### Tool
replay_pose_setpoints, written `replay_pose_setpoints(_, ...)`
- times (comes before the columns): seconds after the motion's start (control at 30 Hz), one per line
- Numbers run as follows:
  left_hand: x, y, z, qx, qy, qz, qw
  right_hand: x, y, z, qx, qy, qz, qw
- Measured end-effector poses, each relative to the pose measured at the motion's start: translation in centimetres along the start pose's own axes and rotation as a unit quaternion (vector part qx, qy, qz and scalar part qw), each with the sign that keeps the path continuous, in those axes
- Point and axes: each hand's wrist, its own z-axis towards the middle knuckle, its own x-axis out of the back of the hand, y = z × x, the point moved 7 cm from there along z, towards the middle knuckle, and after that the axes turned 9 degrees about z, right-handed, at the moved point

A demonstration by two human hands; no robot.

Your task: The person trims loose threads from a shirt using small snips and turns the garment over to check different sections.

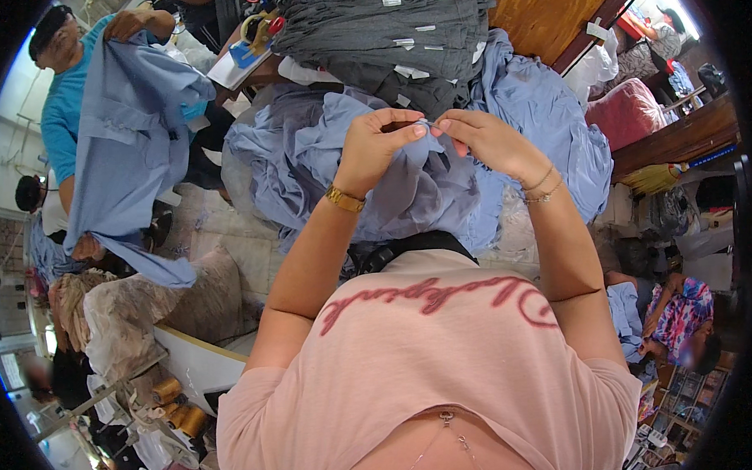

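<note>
My left hand (378, 142) and my right hand (482, 138) are raised side by side, fingertips nearly touching, pinching a fold of a light blue garment (408, 192) that hangs down between my forearms. A gold watch is on my left wrist and thin bracelets on my right. A small pale object shows at the pinch point; I cannot tell what it is. More of the same blue cloth lies heaped beyond my hands (546, 113).
A stack of folded dark grey garments with white tags (386, 36) lies behind the blue heap. At the left a person in a teal top (65, 105) holds up a blue shirt (124, 136). Thread cones (179, 408) stand at lower left, another person sits at lower right (677, 316).
</note>
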Motion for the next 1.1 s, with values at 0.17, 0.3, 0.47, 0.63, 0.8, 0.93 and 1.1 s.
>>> replay_pose_setpoints(0.17,-0.2,-0.3,0.1,0.008,-0.004,-0.015,1.000,0.0,-0.9,-0.3,-0.002,-0.009,-0.018,1.000)
replay_pose_setpoints(0.3,-0.3,-0.3,0.3,0.005,-0.007,-0.008,1.000,0.2,-0.4,-0.2,0.034,-0.012,0.005,0.999)
replay_pose_setpoints(0.47,-0.4,-0.4,0.3,0.008,-0.009,-0.027,1.000,0.3,-0.5,-0.2,0.021,-0.006,-0.014,1.000)
replay_pose_setpoints(0.63,-0.5,-0.9,0.4,0.017,-0.004,-0.046,0.999,0.5,0.7,0.3,0.013,-0.005,-0.017,1.000)
replay_pose_setpoints(0.8,-0.6,-0.7,0.3,0.024,0.006,-0.051,0.998,0.6,0.4,0.3,0.025,-0.015,-0.023,0.999)
replay_pose_setpoints(0.93,-0.8,-0.4,0.1,0.023,0.008,-0.056,0.998,0.6,0.3,0.3,0.031,-0.016,-0.027,0.999)
replay_pose_setpoints(1.1,-1.0,-0.3,0.0,0.018,0.009,-0.060,0.998,0.7,0.3,0.2,0.033,-0.013,-0.034,0.999)
